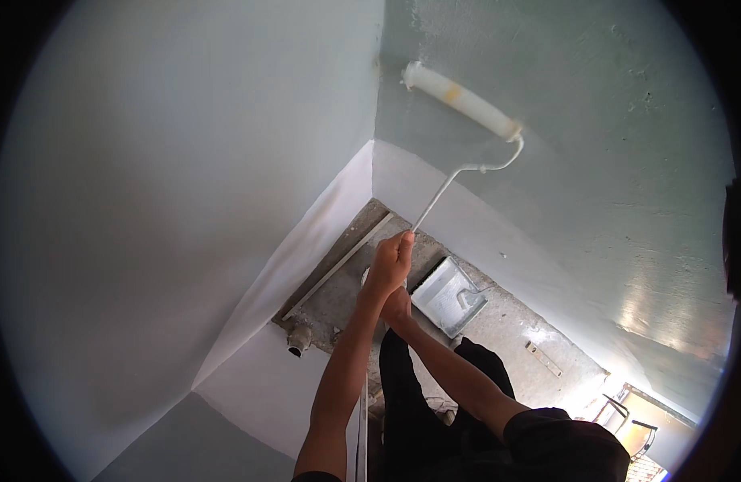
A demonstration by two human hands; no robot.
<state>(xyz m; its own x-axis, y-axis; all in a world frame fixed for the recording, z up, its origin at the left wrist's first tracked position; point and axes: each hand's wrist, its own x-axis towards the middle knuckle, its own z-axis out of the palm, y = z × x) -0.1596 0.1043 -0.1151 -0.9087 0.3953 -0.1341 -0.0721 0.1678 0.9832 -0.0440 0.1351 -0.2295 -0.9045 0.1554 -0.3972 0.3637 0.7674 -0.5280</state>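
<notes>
A paint roller (463, 100) with a long pale sleeve touches or nearly touches the grey-green wall (595, 161) on the right, near the corner. Its bent wire frame runs down to my left hand (390, 261), which is wrapped round the handle. My right hand (397, 308) is closed lower on the handle, partly covered by my left wrist; its fingers are mostly hidden. Below the roller, a paint tray (448, 294) smeared with white paint rests on the floor, and a small curved piece lies in it.
Pale wall (186, 161) rises on the left, with a whitish band along the bottom. On the rough concrete floor lie a long thin strip (338, 265), a short pipe (299, 341) and a flat bar (543, 359). Metal-framed furniture (640, 430) stands at the lower right, in bright light.
</notes>
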